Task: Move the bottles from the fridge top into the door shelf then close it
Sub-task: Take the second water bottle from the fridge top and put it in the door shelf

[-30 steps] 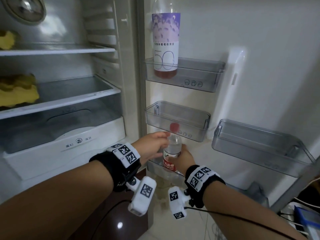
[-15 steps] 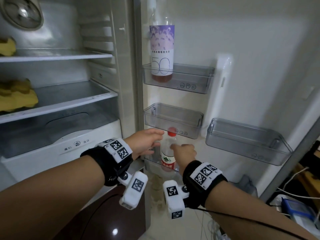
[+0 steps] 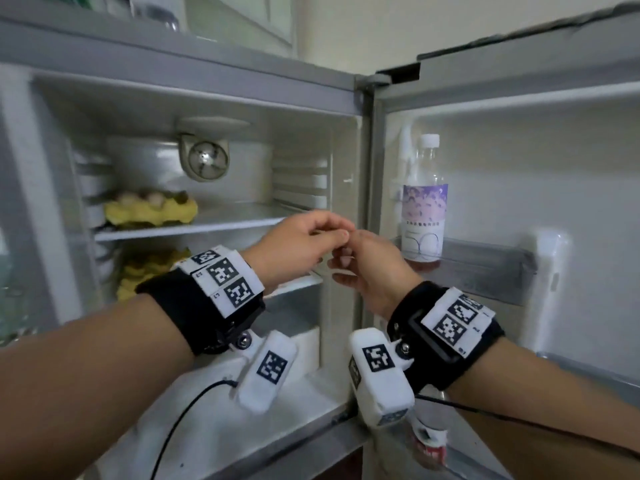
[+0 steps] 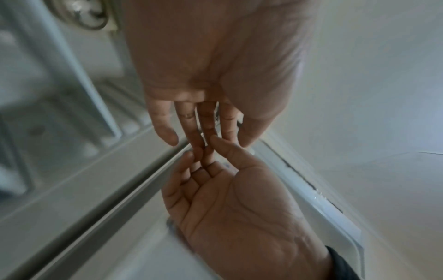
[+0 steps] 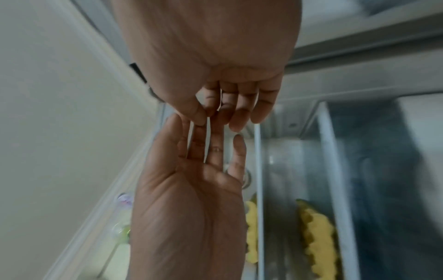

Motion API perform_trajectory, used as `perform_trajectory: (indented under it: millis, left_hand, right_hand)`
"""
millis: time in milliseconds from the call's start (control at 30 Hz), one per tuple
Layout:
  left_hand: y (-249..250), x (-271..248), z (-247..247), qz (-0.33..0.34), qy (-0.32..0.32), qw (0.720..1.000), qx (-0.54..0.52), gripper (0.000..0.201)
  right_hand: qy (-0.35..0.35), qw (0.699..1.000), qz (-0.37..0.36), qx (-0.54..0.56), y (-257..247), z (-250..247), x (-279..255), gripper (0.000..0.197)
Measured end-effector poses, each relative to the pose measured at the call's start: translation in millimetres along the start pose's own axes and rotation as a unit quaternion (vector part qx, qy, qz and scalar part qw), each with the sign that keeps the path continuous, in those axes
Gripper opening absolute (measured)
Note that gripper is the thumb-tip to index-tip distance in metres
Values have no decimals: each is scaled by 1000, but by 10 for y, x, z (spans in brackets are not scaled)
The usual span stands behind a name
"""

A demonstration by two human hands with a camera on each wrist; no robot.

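My left hand and right hand are raised side by side in front of the open fridge, level with the hinge edge. Both hold nothing, and their relaxed fingertips touch each other. The wrist views confirm this: the left hand meets the right hand, and both palms are bare. A tall clear bottle with a purple label stands in the upper door shelf. A small bottle with a red label stands low in the door, partly hidden behind my right wrist camera. Clear bottle-like shapes sit on the fridge top, cut off by the frame.
Yellow egg trays lie on the two inner shelves at the left. A round fan housing is on the back wall. The open door stands to the right, with more door shelves lower down.
Both hands let go of the small red-label bottle in the low door shelf and rose to upper-shelf height. The head view tilted up, bringing the fridge top into view.
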State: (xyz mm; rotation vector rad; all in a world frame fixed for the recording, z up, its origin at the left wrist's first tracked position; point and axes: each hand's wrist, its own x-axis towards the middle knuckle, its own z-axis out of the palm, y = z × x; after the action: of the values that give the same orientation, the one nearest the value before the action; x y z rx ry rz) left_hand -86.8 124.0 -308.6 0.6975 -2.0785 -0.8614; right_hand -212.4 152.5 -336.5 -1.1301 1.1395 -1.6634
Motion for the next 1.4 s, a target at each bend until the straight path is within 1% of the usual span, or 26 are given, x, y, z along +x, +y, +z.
perform_trajectory:
  millis: [100, 167, 233, 333, 433, 600, 667, 700, 767, 800, 867, 933, 1067, 1100, 1200, 1233, 1300, 1333, 1367, 1400]
  left_hand:
    - [309, 121, -502, 48, 49, 997, 33, 23]
    - [483, 206, -817, 85, 89, 991, 59, 25]
    - [608, 302, -1088, 107, 136, 982, 80, 27]
    - [754, 426, -1506, 117, 197, 968, 98, 32]
    - [910, 531, -1933, 118, 247, 956, 103, 37]
    - [1175, 596, -2564, 92, 314, 936, 131, 47]
    - [1223, 619, -2781, 84, 332, 933, 109, 46]
    - [1238, 641, -2872, 77, 335, 935, 87, 41]
    - [1268, 681, -3023, 64, 334, 940, 33, 21]
    - [1278, 702, -3069, 58, 333, 941, 6, 18]
    - [1266, 766, -3126, 45, 325, 944, -20, 26]
    - [1222, 835, -3151, 34, 309, 950, -33, 29]
    - [1122, 976, -3166, 26, 283, 958, -47, 35]
    - [1109, 996, -3172, 28, 275, 960, -49, 38]
    - [1079, 1018, -3210, 20, 242, 969, -50, 47]
    - [1071, 1024, -3234, 17, 233, 971, -52, 50]
    - [1058, 1035, -3282, 15, 219, 974, -62, 49]
    - [1052, 1041, -3313, 13, 211, 975, -68, 49]
    - [1049, 1054, -3337, 12, 202, 977, -72, 51]
    - [1045, 1062, -3347, 11, 193, 978, -75, 55]
  right_hand:
    - [-44, 996, -73, -32, -477, 340, 196, 4]
    - [-52, 991, -118, -46, -766, 564, 315, 7]
    - [-59, 983, -156, -71, -1029, 771, 417, 14]
    - [-73, 971, -204, -98, -1384, 1085, 585, 22]
    - [-73, 962, -237, -115, -1713, 1377, 730, 26]
    - [-83, 953, -261, -128, -2109, 1828, 924, 27]
    - [-83, 951, -263, -136, -2216, 1978, 1005, 29]
    - [-83, 952, -261, -136, -2262, 2042, 1035, 28]
    - [-81, 955, -255, -129, -2343, 2176, 1100, 22]
    - [-76, 956, -254, -125, -2379, 2235, 1140, 21]
    - [-67, 959, -249, -120, -2429, 2334, 1228, 24]
    - [-62, 961, -242, -121, -2448, 2432, 1334, 28]
    - [-51, 963, -226, -137, -2430, 2591, 1564, 20]
    - [-47, 964, -224, -139, -2429, 2619, 1623, 22]
    - [-48, 966, -197, -159, -2439, 2700, 1786, 41]
    - [-56, 966, -184, -171, -2443, 2731, 1821, 52]
    - [-72, 965, -161, -195, -2456, 2780, 1897, 83]
    - [-84, 965, -154, -197, -2461, 2803, 1903, 89]
    - [-94, 964, -157, -191, -2464, 2815, 1919, 82]
    - [-103, 963, -165, -188, -2464, 2815, 1923, 69]
